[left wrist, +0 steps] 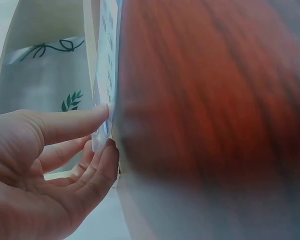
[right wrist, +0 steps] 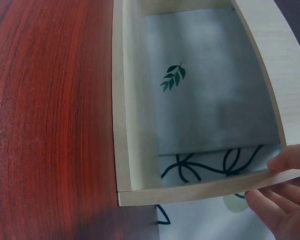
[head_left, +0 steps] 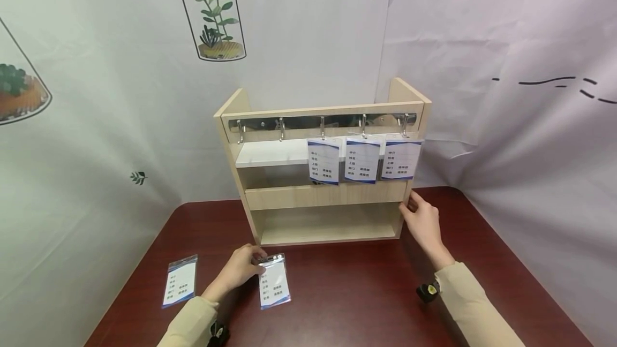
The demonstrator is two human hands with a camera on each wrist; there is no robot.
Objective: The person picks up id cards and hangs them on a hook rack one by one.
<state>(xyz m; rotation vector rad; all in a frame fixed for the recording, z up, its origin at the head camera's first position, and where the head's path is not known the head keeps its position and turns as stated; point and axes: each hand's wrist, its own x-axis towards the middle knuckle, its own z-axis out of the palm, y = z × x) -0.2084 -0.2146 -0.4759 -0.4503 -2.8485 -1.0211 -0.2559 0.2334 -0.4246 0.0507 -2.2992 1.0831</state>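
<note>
My left hand (head_left: pixel 241 268) pinches the top edge of a clear-sleeved ID badge (head_left: pixel 273 283) between thumb and fingers, just in front of the shelf's lower left corner. In the left wrist view the badge (left wrist: pixel 107 65) appears edge-on, with the thumb on its face. My right hand (head_left: pixel 424 222) holds the right side panel of a pale wooden shelf (head_left: pixel 325 197), its thumb in front and fingers on the outer side. Three similar badges (head_left: pixel 361 160) hang from the right-hand hooks (head_left: pixel 363 125) of the metal strip across the shelf's top.
Another badge (head_left: pixel 180 281) lies flat at the left of the dark red table (head_left: pixel 347 293). Two hooks (head_left: pixel 281 128) at the left of the strip bear nothing. Behind the shelf hangs a white cloth (head_left: pixel 313 42) printed with plants.
</note>
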